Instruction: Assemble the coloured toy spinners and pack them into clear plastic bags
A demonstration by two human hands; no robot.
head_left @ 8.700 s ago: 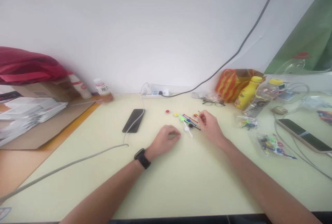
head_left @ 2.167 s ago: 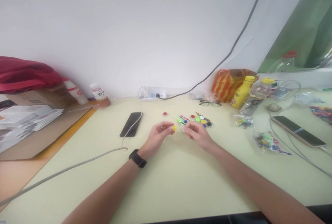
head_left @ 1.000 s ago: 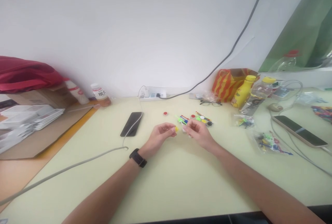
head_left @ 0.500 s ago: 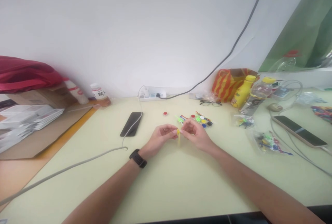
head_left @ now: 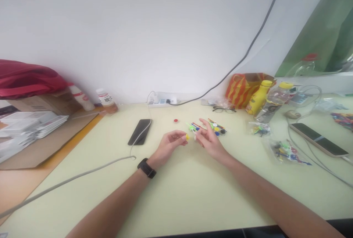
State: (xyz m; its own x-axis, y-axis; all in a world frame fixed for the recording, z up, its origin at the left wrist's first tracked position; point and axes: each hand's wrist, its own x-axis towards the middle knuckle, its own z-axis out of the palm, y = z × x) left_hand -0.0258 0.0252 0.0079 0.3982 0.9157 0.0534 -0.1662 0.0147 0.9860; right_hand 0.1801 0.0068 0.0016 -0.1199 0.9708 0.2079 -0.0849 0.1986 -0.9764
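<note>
Apparently I'm at fine fingertip work on a small yellow piece (head_left: 187, 136), which my left hand (head_left: 172, 143) pinches between the near and far edges of the desk (head_left: 176, 201). My right hand (head_left: 211, 143) is just beside it, apart, index finger raised; I cannot tell whether it grips the whitish bit (head_left: 195, 136) there. Loose coloured pieces (head_left: 216, 129) lie toward the far edge. Next, I judge, calls for a steady left pinch and precise right fingertips.

Bright, diffuse light, faint shadows, hazy softness and stretched edges.
</note>
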